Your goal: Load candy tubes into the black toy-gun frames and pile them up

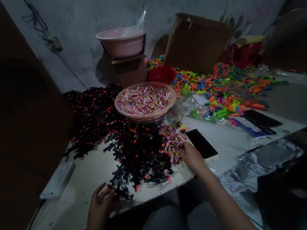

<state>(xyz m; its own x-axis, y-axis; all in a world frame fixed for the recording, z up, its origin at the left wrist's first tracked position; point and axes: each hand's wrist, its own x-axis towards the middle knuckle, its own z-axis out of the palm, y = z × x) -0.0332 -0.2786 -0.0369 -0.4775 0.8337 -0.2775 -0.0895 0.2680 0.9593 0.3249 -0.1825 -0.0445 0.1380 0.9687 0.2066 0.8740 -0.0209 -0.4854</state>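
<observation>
My left hand (101,204) rests at the table's near edge, its fingers curled round a small black toy piece with an orange tip at the rim of a big heap of black toy pieces (136,152). My right hand (191,157) reaches into a small heap of little coloured candy-like rolls (172,140); its fingertips are buried among them, so what they hold is hidden. A black phone (201,144) lies just right of that hand.
A pink basket (147,114) full of the same coloured rolls stands behind the heaps. Bright plastic toys (219,89) spread to the right, with a red bowl (162,75), cardboard boxes (197,42) and a pink basin (122,42) at the back. A white flat device (57,180) lies left.
</observation>
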